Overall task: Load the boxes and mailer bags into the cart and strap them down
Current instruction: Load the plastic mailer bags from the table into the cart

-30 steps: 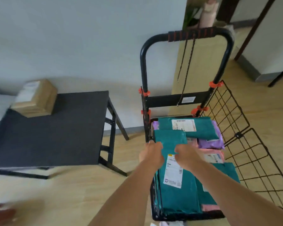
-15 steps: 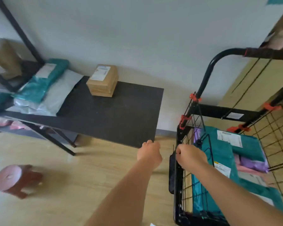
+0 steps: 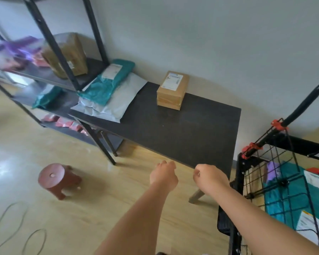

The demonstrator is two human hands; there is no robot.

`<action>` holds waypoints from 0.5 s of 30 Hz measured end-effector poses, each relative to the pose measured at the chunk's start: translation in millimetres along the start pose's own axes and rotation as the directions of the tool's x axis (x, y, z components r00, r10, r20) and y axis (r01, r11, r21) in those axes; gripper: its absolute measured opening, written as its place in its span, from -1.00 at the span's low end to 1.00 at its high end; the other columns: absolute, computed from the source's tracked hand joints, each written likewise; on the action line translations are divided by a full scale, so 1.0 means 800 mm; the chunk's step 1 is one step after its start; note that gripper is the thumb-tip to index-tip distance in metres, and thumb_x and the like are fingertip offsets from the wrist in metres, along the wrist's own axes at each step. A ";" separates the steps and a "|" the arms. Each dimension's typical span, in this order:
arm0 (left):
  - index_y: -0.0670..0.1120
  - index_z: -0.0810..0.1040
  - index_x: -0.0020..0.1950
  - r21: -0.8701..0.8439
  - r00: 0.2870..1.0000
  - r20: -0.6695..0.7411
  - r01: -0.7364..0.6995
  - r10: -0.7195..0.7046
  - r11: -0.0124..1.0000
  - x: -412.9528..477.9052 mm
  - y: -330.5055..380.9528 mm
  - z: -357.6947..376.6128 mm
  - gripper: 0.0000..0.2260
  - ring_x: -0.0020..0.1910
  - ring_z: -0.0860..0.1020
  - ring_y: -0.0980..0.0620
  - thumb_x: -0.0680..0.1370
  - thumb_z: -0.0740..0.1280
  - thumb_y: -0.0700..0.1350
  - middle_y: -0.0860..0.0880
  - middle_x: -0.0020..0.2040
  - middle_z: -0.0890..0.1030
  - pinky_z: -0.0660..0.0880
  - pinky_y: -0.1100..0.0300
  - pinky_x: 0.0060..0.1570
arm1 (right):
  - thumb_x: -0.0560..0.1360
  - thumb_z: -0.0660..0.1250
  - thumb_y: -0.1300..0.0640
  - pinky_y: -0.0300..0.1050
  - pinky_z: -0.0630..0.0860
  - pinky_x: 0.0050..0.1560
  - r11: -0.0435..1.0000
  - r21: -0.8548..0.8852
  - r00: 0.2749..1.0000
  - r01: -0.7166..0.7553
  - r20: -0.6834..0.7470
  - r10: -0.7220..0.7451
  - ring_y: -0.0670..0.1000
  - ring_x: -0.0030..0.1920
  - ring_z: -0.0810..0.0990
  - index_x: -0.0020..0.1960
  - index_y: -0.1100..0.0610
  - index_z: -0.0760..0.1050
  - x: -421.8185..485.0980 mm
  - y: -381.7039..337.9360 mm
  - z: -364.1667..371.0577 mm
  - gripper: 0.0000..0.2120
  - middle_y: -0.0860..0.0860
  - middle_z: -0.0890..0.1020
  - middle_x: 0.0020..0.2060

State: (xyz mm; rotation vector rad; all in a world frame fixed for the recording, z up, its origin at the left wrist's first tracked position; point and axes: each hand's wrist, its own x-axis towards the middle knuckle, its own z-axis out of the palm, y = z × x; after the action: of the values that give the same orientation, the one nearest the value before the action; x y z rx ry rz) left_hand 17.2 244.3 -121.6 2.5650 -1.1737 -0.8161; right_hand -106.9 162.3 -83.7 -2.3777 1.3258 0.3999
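Cardboard box [image 3: 172, 90] sits on the black table [image 3: 182, 129] near the wall, label up, long axis pointing toward the wall. Left of it, a teal mailer bag [image 3: 107, 83] lies diagonally on a grey mailer bag [image 3: 114, 105]. The left hand [image 3: 163, 174] and right hand [image 3: 208, 176] hover by the table's near edge, fingers curled, holding nothing. The cart [image 3: 300, 144] stands at right.

Colours I see: worktop [image 3: 182, 129] matte black. The box [image 3: 172, 92] is tan cardboard, white label. The top mailer bag [image 3: 107, 83] is teal, white label; mailers [image 3: 116, 105] under it pale grey. The cart [image 3: 238, 173] is black wire, orange-red clips [image 3: 277, 125]. The stool [image 3: 57, 179] is dark red. The floor [image 3: 99, 199] is light wood grain.
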 end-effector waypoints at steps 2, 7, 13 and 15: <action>0.03 0.40 0.38 -0.009 1.000 -0.014 0.021 -0.021 1.000 0.004 -0.016 -0.011 -0.59 0.31 0.39 -0.04 0.55 0.22 -0.21 -0.02 0.31 0.44 0.44 0.07 0.12 | 0.63 0.11 0.02 -0.09 0.57 -0.12 1.000 -0.004 1.000 0.025 -0.014 -0.025 0.03 -0.10 0.59 0.07 -0.01 0.54 0.011 -0.023 -0.004 -0.77 -0.04 0.62 -0.09; 0.03 0.42 0.38 -0.016 0.995 -0.071 0.063 -0.064 0.998 0.019 -0.050 -0.039 -0.57 0.29 0.42 -0.06 0.53 0.21 -0.23 -0.03 0.28 0.46 0.48 0.07 0.04 | 0.63 0.11 0.03 -0.08 0.58 -0.15 0.998 -0.004 0.998 0.069 0.000 -0.069 0.01 -0.12 0.60 0.09 0.00 0.54 0.038 -0.077 -0.005 -0.77 -0.04 0.62 -0.11; 0.02 0.44 0.34 -0.040 0.985 -0.132 0.111 -0.115 0.993 0.052 -0.092 -0.080 -0.60 0.25 0.43 -0.07 0.52 0.23 -0.23 -0.03 0.25 0.47 0.47 0.08 -0.04 | 0.62 0.15 -0.01 -0.06 0.59 -0.11 0.992 0.009 0.992 0.124 0.012 -0.124 0.04 -0.09 0.60 0.10 -0.01 0.55 0.082 -0.134 -0.007 -0.78 -0.04 0.63 -0.07; 0.02 0.42 0.35 -0.050 0.983 -0.141 0.112 -0.118 0.992 0.073 -0.105 -0.098 -0.60 0.23 0.43 -0.07 0.53 0.22 -0.23 -0.04 0.24 0.46 0.47 0.09 -0.04 | 0.62 0.18 -0.05 -0.11 0.54 -0.16 0.990 0.021 0.991 0.137 0.003 -0.137 0.04 -0.07 0.60 0.11 -0.02 0.55 0.107 -0.154 -0.014 -0.79 -0.04 0.64 -0.05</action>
State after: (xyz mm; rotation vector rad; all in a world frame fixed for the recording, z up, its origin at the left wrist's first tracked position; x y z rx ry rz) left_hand 145.9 253.1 -113.7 2.6277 -0.9639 -0.6580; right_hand 43.7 152.1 -86.4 -2.4312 1.1502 0.3495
